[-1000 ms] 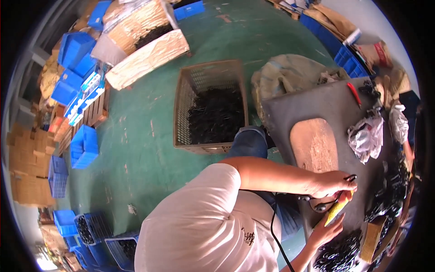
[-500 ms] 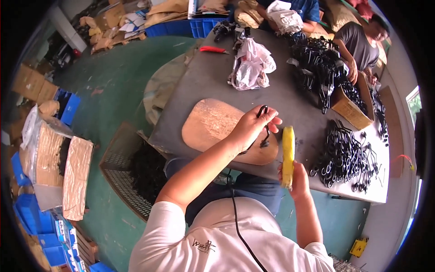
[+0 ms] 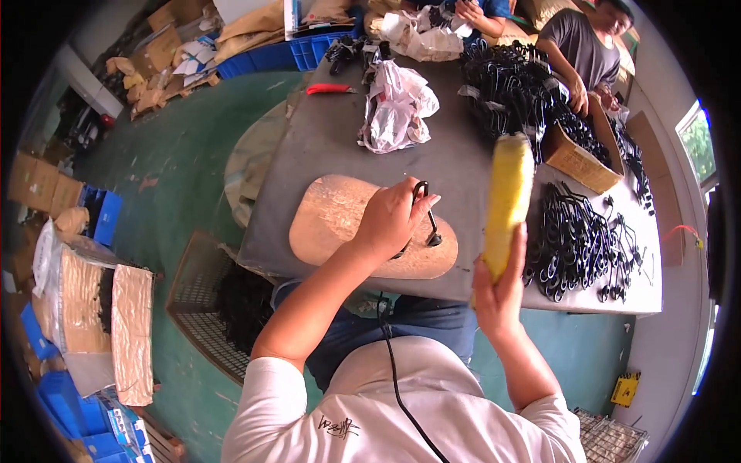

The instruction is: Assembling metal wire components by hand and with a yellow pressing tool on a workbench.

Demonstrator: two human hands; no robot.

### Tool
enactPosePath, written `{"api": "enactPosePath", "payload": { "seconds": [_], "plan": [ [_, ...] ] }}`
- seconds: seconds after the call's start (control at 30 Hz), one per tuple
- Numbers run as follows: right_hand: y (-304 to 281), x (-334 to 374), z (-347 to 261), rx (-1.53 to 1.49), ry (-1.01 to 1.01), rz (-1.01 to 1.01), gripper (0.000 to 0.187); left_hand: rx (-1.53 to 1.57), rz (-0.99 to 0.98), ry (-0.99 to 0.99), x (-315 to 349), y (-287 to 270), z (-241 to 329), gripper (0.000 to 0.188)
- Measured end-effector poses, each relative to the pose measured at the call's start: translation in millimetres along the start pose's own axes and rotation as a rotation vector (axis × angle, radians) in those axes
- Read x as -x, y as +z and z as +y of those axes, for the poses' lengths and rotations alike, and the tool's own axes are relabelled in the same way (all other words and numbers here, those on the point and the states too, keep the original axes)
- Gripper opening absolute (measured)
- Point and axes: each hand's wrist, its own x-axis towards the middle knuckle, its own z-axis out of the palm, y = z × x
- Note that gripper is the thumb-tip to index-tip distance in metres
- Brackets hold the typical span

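My left hand [image 3: 387, 221] is closed around a slim black bent rod [image 3: 431, 222] with a dark knobbed end. That end stands at the right part of a worn wooden board [image 3: 324, 202] on the table near me; whether it presses on the wood I cannot tell. My right hand [image 3: 502, 297] grips the lower end of a thick yellow bar [image 3: 509, 189], which looks wrapped and is held upright to the right of the board. On the table to the right of the bar lies a spread of black hooked rods [image 3: 571, 243].
The grey table [image 3: 463, 131] also bears crumpled pinkish wrapping [image 3: 397, 108], a red-handled tool [image 3: 330, 89], a heap of black rods [image 3: 513, 89] and a cardboard box [image 3: 579, 158]. Two people sit at the far side. A crate [image 3: 202, 309] of black pieces stands on the floor at left.
My right hand has raised the yellow bar higher over the table. My left hand has brought the rod's knobbed end over the board's right part. The whole view has shifted slightly.
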Motion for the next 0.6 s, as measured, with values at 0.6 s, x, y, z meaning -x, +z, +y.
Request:
{"api": "enactPosePath", "payload": {
  "seconds": [0.6],
  "plan": [
    [-21.7,-9.5,-32.2,-0.323,0.241,-0.042,0.074,0.465,0.023,-0.229,38.0,-4.6,35.8,0.017]
  ]
}}
